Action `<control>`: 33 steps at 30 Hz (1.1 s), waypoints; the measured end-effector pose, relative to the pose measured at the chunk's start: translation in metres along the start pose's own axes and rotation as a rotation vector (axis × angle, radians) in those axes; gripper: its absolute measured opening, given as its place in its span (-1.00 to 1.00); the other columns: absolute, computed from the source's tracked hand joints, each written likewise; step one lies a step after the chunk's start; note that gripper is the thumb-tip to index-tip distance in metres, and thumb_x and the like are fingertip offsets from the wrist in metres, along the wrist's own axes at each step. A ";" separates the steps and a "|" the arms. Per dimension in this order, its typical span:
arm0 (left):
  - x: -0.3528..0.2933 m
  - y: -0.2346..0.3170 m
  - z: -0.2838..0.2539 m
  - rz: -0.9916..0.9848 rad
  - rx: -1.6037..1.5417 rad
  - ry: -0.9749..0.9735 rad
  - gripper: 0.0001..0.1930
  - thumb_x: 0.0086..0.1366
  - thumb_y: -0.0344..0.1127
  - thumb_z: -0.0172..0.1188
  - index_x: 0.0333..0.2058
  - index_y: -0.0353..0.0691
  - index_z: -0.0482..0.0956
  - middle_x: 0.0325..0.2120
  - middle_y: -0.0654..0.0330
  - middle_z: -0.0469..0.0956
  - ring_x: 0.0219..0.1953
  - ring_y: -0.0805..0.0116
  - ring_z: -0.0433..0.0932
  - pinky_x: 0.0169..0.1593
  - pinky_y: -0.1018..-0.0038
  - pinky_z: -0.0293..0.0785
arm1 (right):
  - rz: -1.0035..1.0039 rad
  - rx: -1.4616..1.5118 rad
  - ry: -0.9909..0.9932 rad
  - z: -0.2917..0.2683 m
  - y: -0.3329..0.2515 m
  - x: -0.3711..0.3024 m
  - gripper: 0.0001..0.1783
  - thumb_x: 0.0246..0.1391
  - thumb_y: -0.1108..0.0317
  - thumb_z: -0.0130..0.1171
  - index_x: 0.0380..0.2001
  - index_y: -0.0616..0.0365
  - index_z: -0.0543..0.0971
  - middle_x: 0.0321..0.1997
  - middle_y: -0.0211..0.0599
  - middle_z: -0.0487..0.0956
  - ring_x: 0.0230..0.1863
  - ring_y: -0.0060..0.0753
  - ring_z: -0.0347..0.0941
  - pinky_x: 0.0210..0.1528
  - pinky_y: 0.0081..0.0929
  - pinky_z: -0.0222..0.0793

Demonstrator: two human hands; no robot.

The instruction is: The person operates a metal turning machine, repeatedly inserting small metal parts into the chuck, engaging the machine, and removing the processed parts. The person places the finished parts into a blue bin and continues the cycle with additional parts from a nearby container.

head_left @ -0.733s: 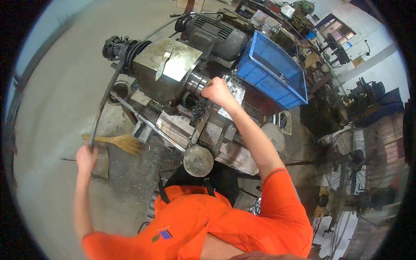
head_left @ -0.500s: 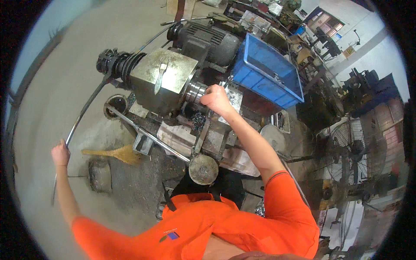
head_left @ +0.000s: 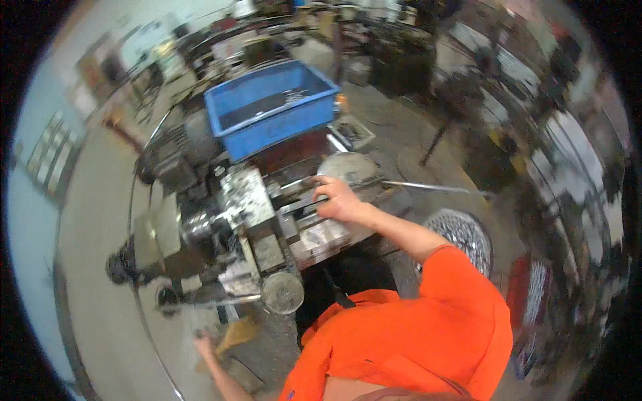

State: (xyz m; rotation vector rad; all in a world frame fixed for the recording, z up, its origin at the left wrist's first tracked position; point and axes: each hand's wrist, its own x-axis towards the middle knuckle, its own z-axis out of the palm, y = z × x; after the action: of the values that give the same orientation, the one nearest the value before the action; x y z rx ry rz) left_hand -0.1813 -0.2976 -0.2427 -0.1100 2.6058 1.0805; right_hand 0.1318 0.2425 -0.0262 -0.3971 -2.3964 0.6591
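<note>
My right hand (head_left: 340, 200) is raised over the right part of a small lathe-like machine, its fingers apart with nothing visible in them. Beneath and left of it are the machine's slides and a flat block covered in metal chips (head_left: 249, 194). Further left, the metal spindle (head_left: 198, 226) sticks out of the boxy headstock (head_left: 155, 234). Low on the left, my left hand (head_left: 204, 345) is blurred beside a straw broom (head_left: 241, 332); its grip cannot be made out. A long bent rod (head_left: 152, 354) runs down from the headstock, apart from that hand.
A blue crate (head_left: 281, 132) with small metal parts stands behind the machine. A round disc (head_left: 282, 293) sits at its near side. To the right are a basin of shiny metal pieces (head_left: 461, 234), a thin rod (head_left: 435, 188) and a red item (head_left: 518, 291).
My view has swung right. My right hand has left the spindle and moved right over the machine. My left hand has let go of the long rod and dropped near the broom.
</note>
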 end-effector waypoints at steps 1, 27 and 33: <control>0.023 -0.040 0.015 0.131 0.208 0.005 -0.45 0.03 -0.07 0.24 -0.13 -0.41 0.44 -0.35 -0.07 0.55 -0.31 0.10 0.52 -0.18 0.28 0.43 | 0.076 -0.001 0.005 -0.014 0.006 -0.014 -0.81 -0.45 0.32 0.15 -0.61 0.10 0.57 -0.02 0.04 0.45 -0.06 0.02 0.40 -0.03 -0.25 0.34; -0.046 0.160 -0.009 0.128 -0.437 0.108 -0.48 0.18 0.03 0.11 -0.26 -0.46 0.47 -0.55 0.01 0.53 -0.66 0.33 0.50 -0.62 0.49 0.42 | 0.980 -0.909 -0.219 -0.148 0.142 -0.257 -0.70 -0.35 0.23 0.13 -0.47 0.16 0.52 -0.36 0.01 0.56 -0.28 0.07 0.49 -0.17 -0.12 0.40; 0.004 0.135 0.034 0.120 -0.531 0.277 -0.69 0.14 -0.18 0.09 -0.41 -0.38 0.37 -0.62 0.14 0.42 -0.63 0.31 0.45 -0.62 0.44 0.41 | 0.999 -0.414 -0.096 -0.093 0.041 -0.280 -0.72 -0.39 0.29 0.11 -0.54 0.27 0.50 -0.57 -0.01 0.52 -0.49 -0.04 0.46 -0.35 -0.24 0.36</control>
State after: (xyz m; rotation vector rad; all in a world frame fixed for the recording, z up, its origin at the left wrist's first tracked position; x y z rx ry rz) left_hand -0.2019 -0.1779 -0.1755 -0.2395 2.5034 1.9006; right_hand 0.4094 0.1912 -0.1198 -1.8260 -2.3045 0.5633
